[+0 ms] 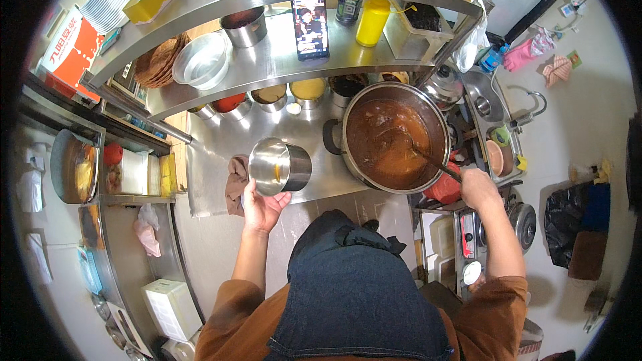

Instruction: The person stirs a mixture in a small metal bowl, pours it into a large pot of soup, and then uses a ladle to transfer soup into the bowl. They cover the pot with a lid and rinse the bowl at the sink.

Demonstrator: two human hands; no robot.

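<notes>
My left hand (265, 204) grips a steel pot (297, 166) low on its near side, tilting its mouth to the left. A small orange-yellow streak shows inside it. In my right hand (479, 188) is the dark handle of a ladle (435, 161), whose bowl end dips into reddish-brown sauce (383, 145). That sauce partly fills a large stockpot (351, 164) with a black side handle (331, 136), at the right end of the steel counter (220, 143). A brown cloth (236, 185) lies just left of the steel pot.
Several steel seasoning containers (307, 91) line the counter's back. Above them, a steel shelf (273, 62) holds a phone (310, 27), a yellow squeeze bottle (373, 22) and a clear plastic bowl (201, 60). A sink (480, 91) stands to the right, a lidded pan (524, 225) nearer me.
</notes>
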